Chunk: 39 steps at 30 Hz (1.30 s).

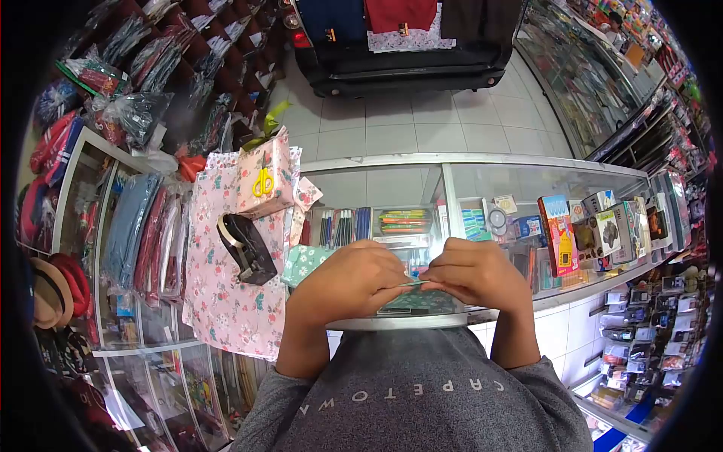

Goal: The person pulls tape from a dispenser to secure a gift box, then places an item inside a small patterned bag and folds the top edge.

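Note:
Just above the glass counter, close to my body, my left hand (355, 273) and my right hand (482, 273) meet with fingers pinched. Between them runs a thin light-green strip (410, 284); it looks like paper, but most of it is hidden by the fingers. Left of my left hand lies green flower-patterned paper (307, 264), partly covered by that hand. Farther left, a black tape dispenser (248, 248) rests on pink floral wrapping paper (207, 275). Yellow-handled scissors (263, 183) lie on top of a box wrapped in pink floral paper (282, 169).
The glass display counter (527, 160) holds pens and small boxes. Along its right side stand several boxed goods, including an orange box (556, 235). Bagged clothes (135, 233) are stacked at the left. Beyond the counter, a dark vehicle (407, 75) stands on the tiled floor.

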Available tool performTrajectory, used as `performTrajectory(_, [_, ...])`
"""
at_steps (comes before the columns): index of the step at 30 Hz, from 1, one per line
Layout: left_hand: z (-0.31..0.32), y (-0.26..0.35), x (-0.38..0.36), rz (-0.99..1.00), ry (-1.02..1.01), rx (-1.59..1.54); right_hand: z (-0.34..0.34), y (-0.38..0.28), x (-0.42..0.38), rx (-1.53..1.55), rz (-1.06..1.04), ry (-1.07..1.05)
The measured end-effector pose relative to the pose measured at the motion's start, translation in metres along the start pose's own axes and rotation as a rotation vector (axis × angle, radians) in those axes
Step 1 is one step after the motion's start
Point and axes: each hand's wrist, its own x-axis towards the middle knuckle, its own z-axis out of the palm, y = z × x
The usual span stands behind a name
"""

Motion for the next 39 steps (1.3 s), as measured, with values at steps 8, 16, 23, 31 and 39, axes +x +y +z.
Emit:
performTrajectory(8, [-0.005,0.020,-0.002,-0.044,0.093,0.063,-0.010,0.003,0.003,0.074,-0.058,0.081])
performTrajectory(16, [-0.005,0.013,0.006,0.112,0.064,0.045,-0.017,-0.001,0.003,0.106,-0.074,0.057])
performTrajectory(23, [-0.007,0.017,0.005,0.173,0.138,-0.034,-0.039,-0.005,0.013,0.078,-0.177,0.064])
performTrajectory(31, [-0.018,0.015,-0.006,0.143,0.190,-0.047,-0.042,-0.015,0.023,0.264,0.077,0.172])
performTrajectory(39, [-0.014,0.034,0.004,-0.030,0.242,0.071,-0.020,-0.019,0.026,0.200,0.007,0.114])
